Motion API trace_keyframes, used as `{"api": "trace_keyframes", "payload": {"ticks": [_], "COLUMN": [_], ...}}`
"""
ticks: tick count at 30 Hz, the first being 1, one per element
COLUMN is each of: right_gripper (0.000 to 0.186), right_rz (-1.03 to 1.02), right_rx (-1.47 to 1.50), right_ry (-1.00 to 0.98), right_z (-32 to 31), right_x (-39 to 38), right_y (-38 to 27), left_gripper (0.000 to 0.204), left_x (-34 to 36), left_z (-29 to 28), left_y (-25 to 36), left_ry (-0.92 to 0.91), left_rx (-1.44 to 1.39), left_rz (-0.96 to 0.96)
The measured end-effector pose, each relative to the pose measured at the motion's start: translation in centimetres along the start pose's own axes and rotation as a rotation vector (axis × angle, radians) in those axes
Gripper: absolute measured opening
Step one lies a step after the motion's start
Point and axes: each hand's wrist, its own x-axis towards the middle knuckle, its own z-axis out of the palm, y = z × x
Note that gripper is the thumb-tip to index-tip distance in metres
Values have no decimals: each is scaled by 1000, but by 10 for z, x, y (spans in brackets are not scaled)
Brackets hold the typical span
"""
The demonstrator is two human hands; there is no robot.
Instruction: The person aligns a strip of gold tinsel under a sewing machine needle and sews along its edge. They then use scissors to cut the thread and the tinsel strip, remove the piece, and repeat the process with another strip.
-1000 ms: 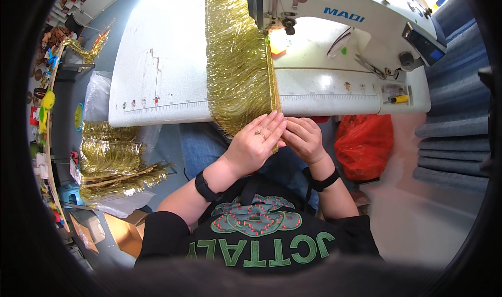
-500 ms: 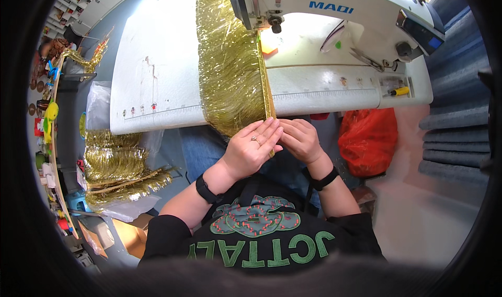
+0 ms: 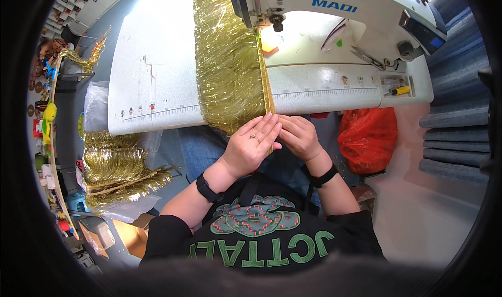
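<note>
A wide strip of gold tinsel fringe (image 3: 225, 66) lies across the white sewing table (image 3: 146, 46), its stitched band (image 3: 266, 87) running up to the presser foot of the sewing machine (image 3: 334, 14). At the table's front edge my left hand (image 3: 252, 146) rests over the band's near end, fingers straight and pressed together, a ring on one, holding it. Beside it my right hand (image 3: 299, 137) grips the same band with bent, closed fingers. The two hands' fingertips meet at the band, which hides beneath them.
More gold fringe (image 3: 115, 166) hangs over clear plastic at the left, near a cluttered shelf. Scissors (image 3: 368, 56) and a yellow-handled tool (image 3: 401, 90) sit at the table's right. A red bag (image 3: 366, 140) stands below it, and grey-blue curtains (image 3: 452, 114) hang at the right.
Both hands stay on the band with much the same grip, shifted only slightly. The view has drifted a little, moving the table and fringe leftward in the picture.
</note>
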Motion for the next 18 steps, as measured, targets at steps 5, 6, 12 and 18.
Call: {"api": "trace_keyframes", "payload": {"ticks": [5,6,12,18], "right_gripper": [22,22,16,14], "right_rz": [-8,-9,0,-9], "right_rx": [0,-2,-48,-142], "right_ry": [1,4,-1,17], "right_z": [2,2,1,2], "right_x": [2,2,3,1], "right_y": [3,3,4,5], "left_gripper": [50,50,51,50], "left_x": [1,1,1,3], "left_z": [3,3,5,4], "left_y": [-2,-2,-2,-2], "left_ry": [3,7,7,-5], "left_rx": [-9,-5,-8,5], "left_rz": [-6,-2,-7,-6]}}
